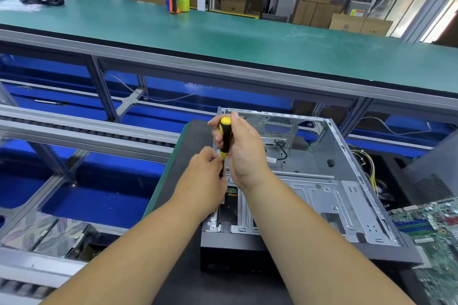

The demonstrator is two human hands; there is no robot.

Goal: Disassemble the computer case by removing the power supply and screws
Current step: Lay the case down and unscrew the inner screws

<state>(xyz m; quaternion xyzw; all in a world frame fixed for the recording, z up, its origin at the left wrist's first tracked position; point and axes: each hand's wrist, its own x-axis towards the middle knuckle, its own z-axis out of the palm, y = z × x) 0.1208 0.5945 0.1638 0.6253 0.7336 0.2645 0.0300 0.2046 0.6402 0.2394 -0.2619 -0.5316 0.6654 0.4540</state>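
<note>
Over the computer case [322,195], lying open on my counter [173,181], my right hand [244,153] grips the screwdriver [225,138] upright, tip down; my left hand's [205,176] fingers pinch its shaft.

We see a dark worktop [173,181] carrying the open computer case [322,193], with a green circuit board [431,225] lying just beside it.

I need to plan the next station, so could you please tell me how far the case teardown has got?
Done, apparently: the case lies open and mostly bare, with a circuit board beside it. In hand: the right hand grips the screwdriver upright at the case's left edge, while the left hand steadies its shaft. Left: that screw, which is hidden.
</note>
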